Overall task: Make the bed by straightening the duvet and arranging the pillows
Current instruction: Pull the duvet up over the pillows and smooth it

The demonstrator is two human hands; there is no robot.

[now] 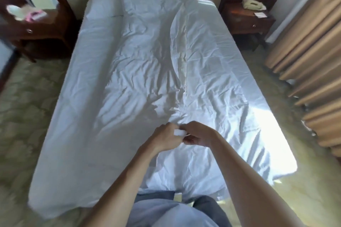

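Duvet [140,72] lies rumpled, bunched lengthwise along the bed's middle; our left hand [164,137] and right hand [198,135] both pinch its foot-end fabric, so uneven pulling could skew it sideways.

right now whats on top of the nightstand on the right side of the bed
On the nightstand sit a beige telephone and, beside it, a small paper or card. Its print is too small to read, and the drawer is closed, so its contents are hidden.

Nightstands [247,18] flank bed [60,134]; foot open.
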